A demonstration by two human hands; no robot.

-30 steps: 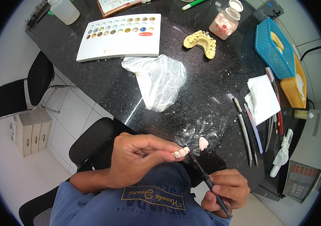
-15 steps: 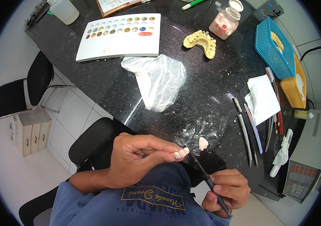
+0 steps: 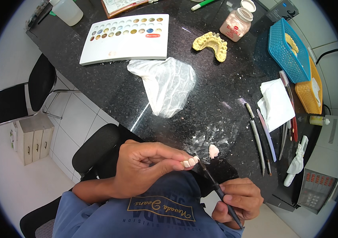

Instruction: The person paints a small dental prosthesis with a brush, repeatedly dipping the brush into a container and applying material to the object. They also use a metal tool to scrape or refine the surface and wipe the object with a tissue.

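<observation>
Between thumb and forefinger, my left hand (image 3: 145, 166) pinches a short row of white artificial teeth (image 3: 190, 162) at the counter's near edge. My right hand (image 3: 240, 200) grips a slim dark-handled brush-like tool (image 3: 216, 186); its tip meets or nearly meets the end tooth, too small to tell exactly. Just beyond the tip lies a pinkish-white lump (image 3: 214, 151) amid scattered white powder (image 3: 212, 139). A crumpled translucent white plastic bag or glove (image 3: 171, 85) lies farther off. Behind it stands a white palette (image 3: 125, 47) with rows of coloured wells.
A yellow dental cast (image 3: 212, 45) and an open powder jar (image 3: 236, 25) stand at the back. To the right are a blue basket (image 3: 286, 43), an orange basket (image 3: 305, 97), folded white tissue (image 3: 276, 103), several slim tools (image 3: 258, 146) and a grey machine (image 3: 321, 166).
Hardly anything differs. The tool's tip has shifted very slightly against the end tooth, while my left hand keeps its place.
</observation>
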